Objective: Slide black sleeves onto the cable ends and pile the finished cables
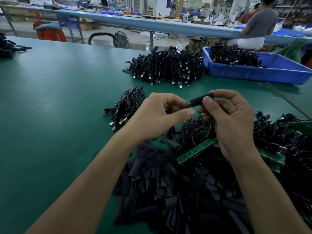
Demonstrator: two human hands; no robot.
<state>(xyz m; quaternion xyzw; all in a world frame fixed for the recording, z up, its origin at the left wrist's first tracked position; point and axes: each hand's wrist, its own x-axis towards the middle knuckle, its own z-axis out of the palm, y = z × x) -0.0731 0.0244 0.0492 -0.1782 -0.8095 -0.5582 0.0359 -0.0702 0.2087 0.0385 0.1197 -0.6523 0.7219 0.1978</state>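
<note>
One black sleeve [199, 100] sits pinched in the right hand [231, 122], above the worktop [50, 98]; the left hand [158, 115] curls round what is probably a cable end. Light, soft tubing: hold its edges near the mouth, so it stays open.

two hands here, left hand [162, 114] and right hand [231, 122], with one black sleeve [201, 99] pinched between them. One green table [50, 115]. Cable heaps, I get five: a small pile [128, 105], a big pile [167, 66] behind it, a bin pile [233, 54] in the one blue bin [253, 73], a right-side pile [276, 132], and a far-left pile [8, 46]. Loose sleeves [168, 191] sit in one heap, way too many to count. Green circuit boards [194, 152], at least two, rest is buried
</note>
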